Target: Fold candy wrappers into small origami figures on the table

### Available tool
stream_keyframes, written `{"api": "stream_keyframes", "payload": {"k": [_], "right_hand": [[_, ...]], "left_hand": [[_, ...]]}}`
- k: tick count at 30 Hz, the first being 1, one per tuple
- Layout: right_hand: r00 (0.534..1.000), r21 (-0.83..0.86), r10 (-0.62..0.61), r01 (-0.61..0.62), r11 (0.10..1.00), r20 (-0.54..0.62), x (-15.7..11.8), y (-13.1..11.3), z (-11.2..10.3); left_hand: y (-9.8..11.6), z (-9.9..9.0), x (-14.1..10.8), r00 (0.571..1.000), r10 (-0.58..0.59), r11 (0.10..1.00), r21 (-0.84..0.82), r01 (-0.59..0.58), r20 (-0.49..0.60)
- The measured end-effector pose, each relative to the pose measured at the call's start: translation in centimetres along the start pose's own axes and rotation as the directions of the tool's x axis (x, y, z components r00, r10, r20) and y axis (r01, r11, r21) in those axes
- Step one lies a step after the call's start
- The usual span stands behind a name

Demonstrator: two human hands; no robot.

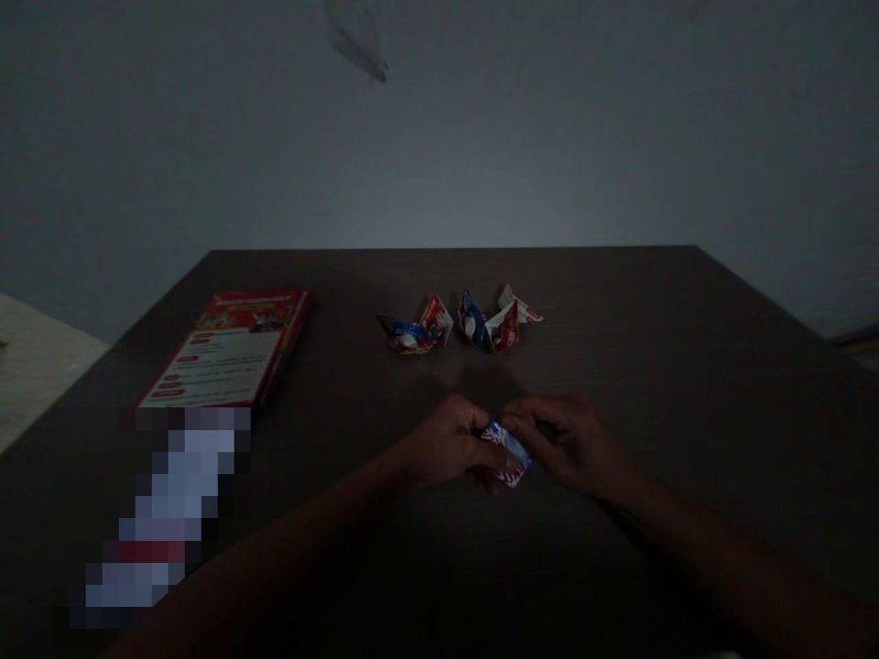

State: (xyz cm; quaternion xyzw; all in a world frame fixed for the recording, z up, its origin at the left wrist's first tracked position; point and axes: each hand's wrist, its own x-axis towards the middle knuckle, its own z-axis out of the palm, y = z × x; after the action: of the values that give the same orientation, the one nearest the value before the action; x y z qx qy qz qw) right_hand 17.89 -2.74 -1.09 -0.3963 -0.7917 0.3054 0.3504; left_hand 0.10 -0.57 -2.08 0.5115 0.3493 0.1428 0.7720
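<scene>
Between my two hands, a little above the dark table, is a small folded piece of printed paper in blue, white and red. My left hand is closed on its left side, with the thumb lying across its face. The fingers of my right hand pinch its upper right edge. Beyond my hands stand two folded paper figures with pointed ends: one blue and red, the other blue, red and white.
A stack of printed red and white leaflets lies on the table's left side. Nearer to me, a pixelated pale strip is blurred beyond recognition. A grey wall rises behind the table's far edge. The room is dim.
</scene>
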Motion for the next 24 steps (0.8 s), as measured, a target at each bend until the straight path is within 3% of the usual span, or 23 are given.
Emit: {"api": "stream_keyframes", "payload": {"k": [8,14,24], "right_hand": [[0.989,0.07,0.113,-0.12,0.99,0.093,0.09,0.04,-0.07],[0.995,-0.01,0.065,-0.064,0.998,0.073,-0.14,0.05,0.24],[0.998,0.017,0.066,-0.065,0.998,-0.026,-0.03,0.52,0.15]], "left_hand": [[0.42,0.0,-0.17,0.999,-0.041,0.997,0.06,0.041,0.012],[0.52,0.19,-0.06,0.996,-0.072,0.996,0.055,0.07,0.048],[-0.22,-0.25,0.17,0.993,0.088,0.996,0.007,-0.089,0.076]]}}
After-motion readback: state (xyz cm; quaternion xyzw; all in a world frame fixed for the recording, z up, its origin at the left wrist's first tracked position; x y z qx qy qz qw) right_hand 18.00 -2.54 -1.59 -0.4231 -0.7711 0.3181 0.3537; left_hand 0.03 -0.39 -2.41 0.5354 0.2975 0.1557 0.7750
